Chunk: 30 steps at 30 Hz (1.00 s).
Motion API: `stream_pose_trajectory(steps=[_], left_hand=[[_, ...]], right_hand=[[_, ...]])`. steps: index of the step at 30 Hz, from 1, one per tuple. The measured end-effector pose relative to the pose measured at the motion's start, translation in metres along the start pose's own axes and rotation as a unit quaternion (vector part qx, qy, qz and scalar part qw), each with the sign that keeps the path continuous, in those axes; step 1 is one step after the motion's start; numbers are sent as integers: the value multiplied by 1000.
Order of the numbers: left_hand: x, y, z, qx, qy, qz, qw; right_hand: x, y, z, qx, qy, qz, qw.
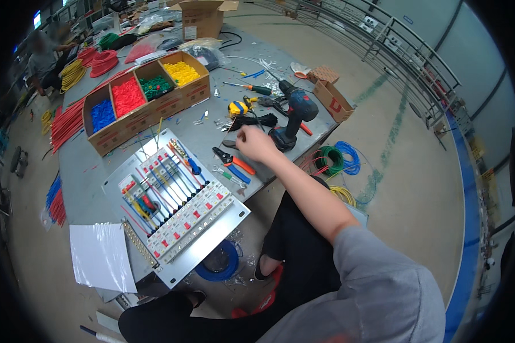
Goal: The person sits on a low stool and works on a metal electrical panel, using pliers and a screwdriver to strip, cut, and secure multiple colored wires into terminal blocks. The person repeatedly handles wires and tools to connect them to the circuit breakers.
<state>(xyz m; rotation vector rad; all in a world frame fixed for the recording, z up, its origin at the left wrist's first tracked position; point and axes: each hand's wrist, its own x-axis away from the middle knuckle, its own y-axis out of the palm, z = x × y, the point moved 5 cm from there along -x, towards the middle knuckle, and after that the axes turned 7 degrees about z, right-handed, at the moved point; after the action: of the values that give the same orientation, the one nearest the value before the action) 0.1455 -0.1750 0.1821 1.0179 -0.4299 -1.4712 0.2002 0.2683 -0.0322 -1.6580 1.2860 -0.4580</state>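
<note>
My right hand (256,143) reaches out over the grey worktable (86,171), fingers curled downward; whether it pinches anything is too small to tell. It hovers just below a bundle of black cable ties (253,120) and beside a blue and black cordless drill (294,114). Pliers with red and blue handles (234,164) lie just left of the wrist. A metal panel with rows of white circuit breakers and blue, red and yellow wiring (177,211) lies at the table's near edge. My left hand is out of view.
A cardboard tray (146,94) holds blue, red, green and yellow small parts. A green-handled screwdriver (252,87), small boxes (333,100) and wire coils (335,160) are around. White sheets (100,257) lie near the left. Another person (43,60) sits at the far left.
</note>
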Motion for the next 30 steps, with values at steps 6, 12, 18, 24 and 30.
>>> stream_pose_trajectory(steps=[6, 12, 18, 24, 30], left_hand=[[-9, -7, 2, -10, 33, -9, 999], [-5, -12, 5, -46, 90, 39, 994], [-10, -139, -20, -60, 29, 69, 995], [-52, -191, -16, -42, -121, 396, 909], [-66, -214, 15, -273, -72, 353, 892]], right_hand=[[-114, 8, 21, 98, 49, 106, 988], [-128, 40, 21, 163, 141, 2, 976], [-145, 39, 19, 142, 183, -33, 972], [-156, 8, 36, 15, 125, 114, 985], [-89, -21, -98, -705, 68, -156, 689]])
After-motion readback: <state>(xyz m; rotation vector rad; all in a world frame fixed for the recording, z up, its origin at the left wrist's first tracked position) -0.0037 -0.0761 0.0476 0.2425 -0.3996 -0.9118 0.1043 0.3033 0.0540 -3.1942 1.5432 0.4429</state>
